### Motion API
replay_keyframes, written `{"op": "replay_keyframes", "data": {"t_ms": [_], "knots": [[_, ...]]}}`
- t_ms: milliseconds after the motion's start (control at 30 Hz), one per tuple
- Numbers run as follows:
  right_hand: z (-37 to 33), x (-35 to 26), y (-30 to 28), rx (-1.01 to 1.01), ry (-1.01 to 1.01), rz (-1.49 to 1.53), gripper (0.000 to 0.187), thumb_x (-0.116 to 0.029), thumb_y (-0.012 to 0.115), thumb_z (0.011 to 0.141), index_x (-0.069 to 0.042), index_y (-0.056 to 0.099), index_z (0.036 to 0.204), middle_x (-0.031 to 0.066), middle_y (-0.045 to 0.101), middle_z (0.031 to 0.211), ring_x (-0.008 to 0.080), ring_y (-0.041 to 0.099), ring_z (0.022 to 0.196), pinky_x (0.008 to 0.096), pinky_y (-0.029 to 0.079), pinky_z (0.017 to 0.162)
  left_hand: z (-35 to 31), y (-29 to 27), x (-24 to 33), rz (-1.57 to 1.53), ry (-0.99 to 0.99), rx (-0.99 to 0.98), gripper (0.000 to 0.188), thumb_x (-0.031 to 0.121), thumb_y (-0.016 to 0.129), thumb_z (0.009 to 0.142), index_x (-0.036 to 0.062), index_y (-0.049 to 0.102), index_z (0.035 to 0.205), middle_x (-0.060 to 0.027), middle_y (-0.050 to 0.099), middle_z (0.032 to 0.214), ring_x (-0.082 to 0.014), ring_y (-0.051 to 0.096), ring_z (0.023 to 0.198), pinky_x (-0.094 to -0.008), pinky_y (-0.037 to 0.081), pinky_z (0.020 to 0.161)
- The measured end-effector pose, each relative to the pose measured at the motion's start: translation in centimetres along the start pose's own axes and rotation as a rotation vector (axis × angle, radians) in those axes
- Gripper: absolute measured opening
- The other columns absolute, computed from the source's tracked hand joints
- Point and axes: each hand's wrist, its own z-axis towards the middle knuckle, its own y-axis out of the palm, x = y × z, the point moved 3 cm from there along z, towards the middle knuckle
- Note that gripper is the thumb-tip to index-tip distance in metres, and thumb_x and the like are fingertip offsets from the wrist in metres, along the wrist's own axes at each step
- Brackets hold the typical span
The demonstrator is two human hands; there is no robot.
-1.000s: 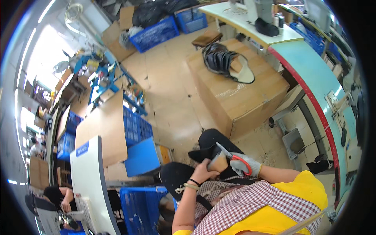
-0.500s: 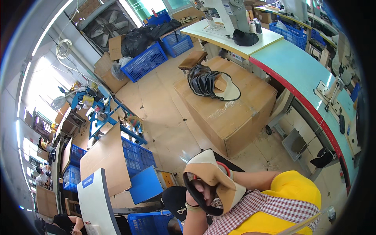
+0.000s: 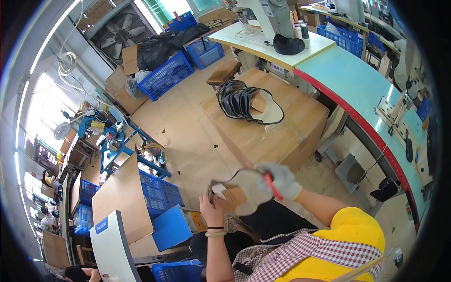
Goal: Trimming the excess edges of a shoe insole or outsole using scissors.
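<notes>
My left hand [image 3: 212, 211], bare with bands at the wrist, pinches one end of a shoe upper [image 3: 253, 190]. The piece is stretched out, its cream lining and a tan patch turned upward, a dark edge along its rim. In a pale work glove, my right hand [image 3: 284, 181] is at the other end of the upper. Its fingers are closed around a red-handled tool [image 3: 271, 185], blurred by motion, so the working end cannot be made out. Beyond, a stack of black shoe uppers [image 3: 235, 99] with cream lining lies on a large cardboard box [image 3: 263, 141].
A sewing machine [image 3: 277, 19] stands on a white-topped table, joined to a light-blue bench [image 3: 350, 73] with a red edge at the right. Blue crates [image 3: 167, 77] line the far wall. Left are a cardboard sheet [image 3: 120, 202], a blue panel [image 3: 172, 229] and a white machine head [image 3: 112, 249].
The upper, earlier folded over my left hand, is now spread out with its lining up. My right hand, hidden before, has come into view with the red-handled tool. The view has shifted slightly.
</notes>
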Motion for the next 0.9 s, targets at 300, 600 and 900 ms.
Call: {"op": "replay_keyframes", "data": {"t_ms": [300, 600, 900], "knots": [[15.8, 15.3, -10.4, 0.481, 0.516, -0.104, 0.050, -0.026, 0.068, 0.075, -0.003, 0.056, 0.118, 0.0124, 0.063, 0.095, 0.0195, 0.060, 0.081, 0.0318, 0.048, 0.072, 0.7, -6.4, 5.7, -0.146, 0.207, -0.060, 0.050, -0.002, 0.065, 0.079, -0.0002, 0.051, 0.128, -0.0170, 0.047, 0.133, -0.0265, 0.058, 0.106, -0.0323, 0.050, 0.086], [20.1, 23.9, -9.9, 0.335, 0.215, -0.425, 0.052, -0.027, 0.068, 0.074, -0.003, 0.055, 0.118, 0.0170, 0.064, 0.106, 0.0311, 0.062, 0.098, 0.0376, 0.048, 0.086, -27.6, -20.0, -21.0, 0.487, -0.663, 0.480, 0.030, 0.005, 0.059, 0.085, -0.0030, 0.059, 0.115, -0.0156, 0.063, 0.106, -0.0245, 0.061, 0.092, -0.0334, 0.050, 0.081], [22.7, 25.6, -11.6, -0.033, -0.108, -0.894, 0.039, -0.027, 0.043, 0.089, -0.008, 0.060, 0.119, 0.0151, 0.064, 0.112, 0.0325, 0.060, 0.101, 0.0411, 0.046, 0.088, -49.9, -15.8, -26.1, 0.493, -1.552, -0.224, 0.058, 0.051, 0.061, 0.078, 0.0038, 0.065, 0.111, -0.0236, 0.063, 0.110, -0.0385, 0.060, 0.104, -0.0456, 0.047, 0.090]]}}
